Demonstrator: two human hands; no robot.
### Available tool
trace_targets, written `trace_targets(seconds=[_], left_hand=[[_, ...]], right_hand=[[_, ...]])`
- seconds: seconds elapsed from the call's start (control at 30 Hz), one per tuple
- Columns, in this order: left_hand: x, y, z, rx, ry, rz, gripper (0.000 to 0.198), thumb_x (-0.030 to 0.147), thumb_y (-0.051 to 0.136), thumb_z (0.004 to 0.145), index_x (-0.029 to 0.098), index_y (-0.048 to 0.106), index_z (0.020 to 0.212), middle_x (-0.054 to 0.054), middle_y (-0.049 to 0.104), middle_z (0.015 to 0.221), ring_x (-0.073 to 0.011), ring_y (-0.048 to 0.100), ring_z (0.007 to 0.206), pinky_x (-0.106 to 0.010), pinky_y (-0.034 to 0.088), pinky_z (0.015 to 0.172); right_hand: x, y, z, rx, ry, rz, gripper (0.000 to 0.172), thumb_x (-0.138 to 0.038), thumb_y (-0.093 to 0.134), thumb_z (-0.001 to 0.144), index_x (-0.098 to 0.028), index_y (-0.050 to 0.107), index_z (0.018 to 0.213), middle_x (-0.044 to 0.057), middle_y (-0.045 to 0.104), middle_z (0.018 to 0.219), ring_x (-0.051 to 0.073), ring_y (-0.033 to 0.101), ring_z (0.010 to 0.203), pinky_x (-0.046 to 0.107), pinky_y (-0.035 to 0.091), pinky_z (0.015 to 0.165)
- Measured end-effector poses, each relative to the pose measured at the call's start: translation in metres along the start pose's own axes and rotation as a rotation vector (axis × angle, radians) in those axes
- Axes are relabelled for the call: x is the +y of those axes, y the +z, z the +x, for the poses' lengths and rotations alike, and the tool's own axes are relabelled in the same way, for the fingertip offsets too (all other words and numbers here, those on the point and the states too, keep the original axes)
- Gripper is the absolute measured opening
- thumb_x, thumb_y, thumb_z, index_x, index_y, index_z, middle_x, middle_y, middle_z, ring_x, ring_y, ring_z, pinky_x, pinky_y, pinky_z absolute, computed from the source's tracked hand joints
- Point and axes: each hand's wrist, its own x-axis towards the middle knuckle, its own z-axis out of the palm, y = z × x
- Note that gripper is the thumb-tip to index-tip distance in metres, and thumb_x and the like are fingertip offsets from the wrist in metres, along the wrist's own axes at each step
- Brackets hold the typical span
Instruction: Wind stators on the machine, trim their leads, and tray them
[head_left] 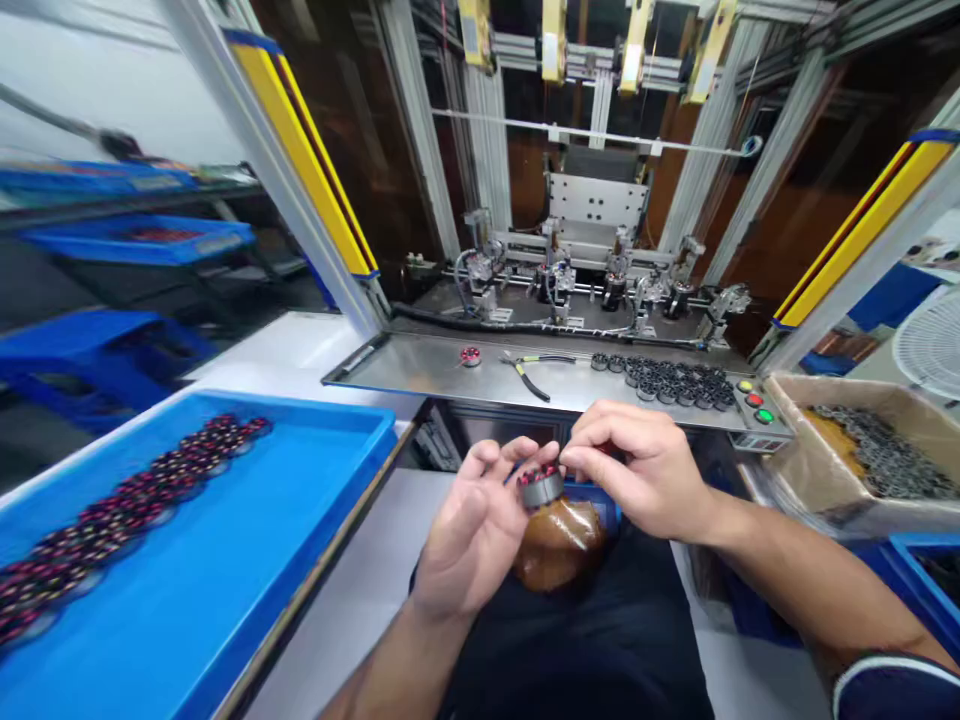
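My left hand (pixel 476 525) is closed around the rim of a small round motor stator (pixel 541 488), grey on its side with red windings on top. It is held tilted in front of my lap. My right hand (pixel 637 465) comes in from the right, thumb and forefinger pinched together at the stator's upper edge. Whatever lies in that pinch, if anything, is too small to make out. On the metal ledge ahead lie another red-wound stator (pixel 470 356) and wire cutters (pixel 531 370) with black and yellow handles.
A blue tray (pixel 225 560) at left holds rows of wound stators. Several dark stators (pixel 675 382) stand on the ledge beside a button box (pixel 757 410). A cardboard box (pixel 810 465) of grey parts sits at right. The winding machine (pixel 592 200) rises behind, between yellow side guards (pixel 307 150).
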Motion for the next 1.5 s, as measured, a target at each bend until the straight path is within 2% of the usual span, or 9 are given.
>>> trace_targets(seconds=[0.23,0.4,0.53,0.8,0.93,1.07,1.2,1.37,1.5], left_hand=[[-0.005,-0.008,0.001,-0.347,-0.711,0.079,0.064,0.066,0.043,0.095,0.009,0.068,0.104,-0.014,0.075,0.079,-0.0221,0.073,0.063,-0.027,0.056,0.056],[-0.004,-0.005,-0.004,-0.278,-0.477,0.221,0.031,0.043,0.062,0.094,0.014,0.065,0.105,-0.006,0.073,0.079,-0.0125,0.069,0.054,-0.017,0.051,0.051],[-0.003,-0.001,-0.003,-0.212,-0.305,0.262,0.038,0.033,0.077,0.085,0.024,0.062,0.119,0.000,0.069,0.088,-0.0062,0.064,0.057,-0.013,0.049,0.052],[-0.008,0.002,0.007,-0.122,0.023,0.229,0.046,0.018,0.091,0.066,0.028,0.065,0.103,0.002,0.062,0.111,-0.0141,0.067,0.102,-0.024,0.056,0.091],[-0.011,0.000,0.009,-0.098,0.003,0.262,0.058,0.023,0.093,0.064,0.026,0.068,0.117,-0.002,0.066,0.109,-0.0134,0.068,0.099,-0.020,0.056,0.088],[-0.010,-0.001,0.008,-0.146,-0.101,0.290,0.035,0.031,0.086,0.074,0.023,0.074,0.106,-0.004,0.069,0.102,-0.0141,0.071,0.082,-0.021,0.059,0.071],[-0.008,-0.001,0.007,-0.114,0.010,0.335,0.024,0.029,0.087,0.074,0.024,0.077,0.095,-0.002,0.067,0.105,-0.0122,0.070,0.082,-0.022,0.059,0.074],[-0.006,-0.011,0.014,-0.102,0.205,0.475,0.023,0.021,0.087,0.073,0.025,0.078,0.093,-0.003,0.069,0.113,-0.0157,0.070,0.099,-0.026,0.057,0.090],[-0.002,-0.014,0.018,-0.151,0.185,0.457,0.022,0.020,0.085,0.075,0.027,0.077,0.095,-0.002,0.070,0.113,-0.0183,0.075,0.094,-0.030,0.060,0.088]], right_hand=[[-0.005,-0.008,-0.002,-0.096,-0.129,0.012,0.014,-0.013,0.064,0.092,-0.012,0.068,0.079,0.006,0.067,0.073,0.011,0.062,0.066,0.022,0.052,0.061],[-0.006,-0.012,-0.004,-0.097,-0.156,-0.049,0.014,-0.013,0.063,0.093,-0.011,0.068,0.080,0.006,0.067,0.073,0.011,0.062,0.066,0.021,0.052,0.061],[-0.007,-0.012,-0.006,-0.046,-0.135,-0.102,0.014,-0.011,0.063,0.092,-0.012,0.066,0.078,0.006,0.066,0.073,0.011,0.062,0.065,0.021,0.052,0.061],[-0.004,-0.008,-0.002,-0.001,-0.117,-0.122,0.015,-0.013,0.062,0.092,-0.015,0.065,0.078,0.003,0.066,0.071,0.011,0.061,0.065,0.023,0.051,0.061],[0.001,-0.006,0.000,-0.004,-0.155,-0.091,0.012,-0.013,0.064,0.091,-0.015,0.065,0.079,0.003,0.065,0.072,0.011,0.061,0.065,0.023,0.051,0.061],[0.004,-0.006,0.000,-0.021,-0.177,-0.101,0.011,-0.012,0.063,0.092,-0.015,0.065,0.081,0.004,0.065,0.073,0.012,0.062,0.067,0.024,0.052,0.062],[0.001,-0.003,-0.002,0.024,-0.149,-0.108,0.013,-0.010,0.064,0.091,-0.015,0.066,0.079,0.003,0.065,0.071,0.012,0.062,0.066,0.023,0.051,0.062],[-0.012,0.014,-0.017,0.203,0.213,0.029,0.018,-0.016,0.067,0.088,-0.016,0.066,0.070,0.000,0.063,0.068,0.009,0.058,0.062,0.021,0.047,0.059],[-0.015,0.036,-0.034,0.130,0.682,0.466,0.028,-0.033,0.071,0.086,-0.016,0.063,0.066,-0.001,0.062,0.060,0.008,0.055,0.051,0.020,0.045,0.050]])
